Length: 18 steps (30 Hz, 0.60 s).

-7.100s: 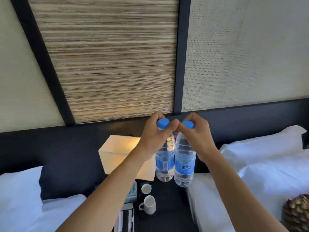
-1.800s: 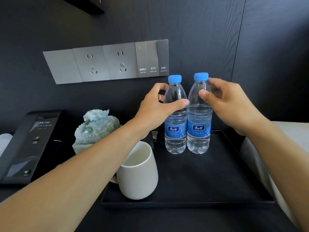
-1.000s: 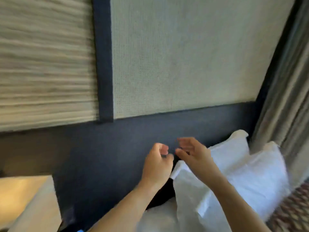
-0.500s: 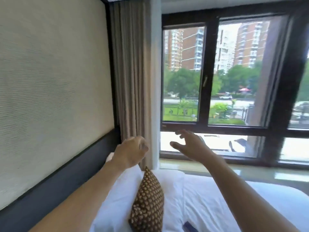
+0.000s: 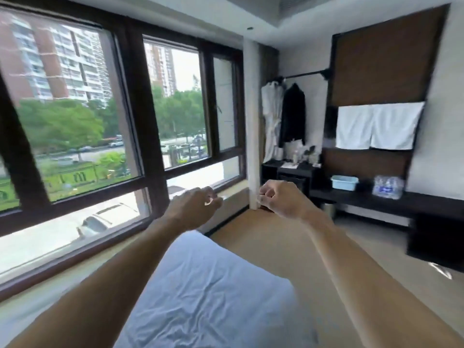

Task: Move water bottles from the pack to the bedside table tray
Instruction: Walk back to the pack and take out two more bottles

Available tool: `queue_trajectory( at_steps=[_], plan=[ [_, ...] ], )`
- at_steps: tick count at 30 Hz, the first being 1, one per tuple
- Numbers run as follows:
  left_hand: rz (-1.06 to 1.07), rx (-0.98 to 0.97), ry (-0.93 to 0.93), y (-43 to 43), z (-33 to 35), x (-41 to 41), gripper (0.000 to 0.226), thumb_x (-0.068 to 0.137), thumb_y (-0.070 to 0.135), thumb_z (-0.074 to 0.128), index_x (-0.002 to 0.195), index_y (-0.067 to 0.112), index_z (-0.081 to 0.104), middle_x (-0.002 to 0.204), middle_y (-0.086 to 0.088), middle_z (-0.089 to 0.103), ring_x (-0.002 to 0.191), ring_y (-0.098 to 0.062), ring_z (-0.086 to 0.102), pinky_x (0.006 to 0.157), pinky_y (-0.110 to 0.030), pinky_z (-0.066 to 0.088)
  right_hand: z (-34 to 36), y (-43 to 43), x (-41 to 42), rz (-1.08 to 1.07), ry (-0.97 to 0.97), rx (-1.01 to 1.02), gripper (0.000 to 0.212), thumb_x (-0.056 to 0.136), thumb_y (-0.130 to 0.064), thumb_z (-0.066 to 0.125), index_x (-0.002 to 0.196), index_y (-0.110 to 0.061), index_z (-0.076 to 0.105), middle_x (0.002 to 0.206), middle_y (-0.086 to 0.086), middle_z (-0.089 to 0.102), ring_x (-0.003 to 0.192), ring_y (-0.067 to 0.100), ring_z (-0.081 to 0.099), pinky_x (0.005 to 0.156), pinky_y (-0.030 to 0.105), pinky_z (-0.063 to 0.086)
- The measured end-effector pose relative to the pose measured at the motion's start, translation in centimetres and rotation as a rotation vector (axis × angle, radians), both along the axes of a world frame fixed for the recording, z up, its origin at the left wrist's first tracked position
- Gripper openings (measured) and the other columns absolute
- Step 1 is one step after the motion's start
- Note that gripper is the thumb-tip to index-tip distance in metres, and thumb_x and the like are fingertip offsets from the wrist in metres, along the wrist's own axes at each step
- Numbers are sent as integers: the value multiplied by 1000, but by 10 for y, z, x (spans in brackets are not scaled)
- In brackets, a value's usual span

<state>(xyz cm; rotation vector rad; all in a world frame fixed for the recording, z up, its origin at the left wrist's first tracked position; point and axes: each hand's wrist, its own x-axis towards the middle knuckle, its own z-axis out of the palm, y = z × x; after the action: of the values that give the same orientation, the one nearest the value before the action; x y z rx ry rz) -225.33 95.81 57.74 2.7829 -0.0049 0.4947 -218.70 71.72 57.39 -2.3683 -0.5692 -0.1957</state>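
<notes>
Head view: our left hand [image 5: 192, 209] and right hand [image 5: 283, 198] are empty, fingers loosely curled. Water-bottle pack [image 5: 386, 186] sits on the dark surface [image 5: 426, 200] at two o'clock; next we cross and grab bottles.

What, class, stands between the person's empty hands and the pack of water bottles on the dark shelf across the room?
Only open floor and the corner of the bed lie between the left hand, the right hand and the pack of water bottles. A blue basin sits beside the pack, apart from it, not in front.
</notes>
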Motion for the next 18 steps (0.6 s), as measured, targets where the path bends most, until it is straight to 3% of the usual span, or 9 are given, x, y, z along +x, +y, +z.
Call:
queue_trajectory(
  at_steps=[4,9,14,18],
  plan=[
    [-189,58,-43,-160,-8,128,28,96,49,51,108,34,72,114,9,76,106,-20,69,88,-36,52,1,-171,78,-218,-27,-22,22,92,-42,65,103,-23,70,88,-10,67,87,14,66,81,30,50],
    [-330,-22,20,-331,-25,273,29,95,54,49,104,35,70,105,13,76,98,-17,70,85,-38,53,-7,-347,182,-462,20,-71,19,91,-42,63,89,-23,67,88,-4,69,90,21,67,86,37,53],
    [-447,-117,104,-454,-37,406,29,91,56,50,98,35,69,100,13,76,97,-16,70,91,-42,55,-27,-458,296,-564,93,-80,30,92,-46,62,111,-24,66,102,-3,70,100,22,66,95,40,52],
    [-495,-253,102,-525,-51,531,23,86,51,57,94,35,71,94,20,75,97,-11,69,90,-40,56,-50,-526,400,-620,76,-63,28,94,-48,57,106,-25,68,99,-7,68,99,20,66,93,41,54]
  ],
)
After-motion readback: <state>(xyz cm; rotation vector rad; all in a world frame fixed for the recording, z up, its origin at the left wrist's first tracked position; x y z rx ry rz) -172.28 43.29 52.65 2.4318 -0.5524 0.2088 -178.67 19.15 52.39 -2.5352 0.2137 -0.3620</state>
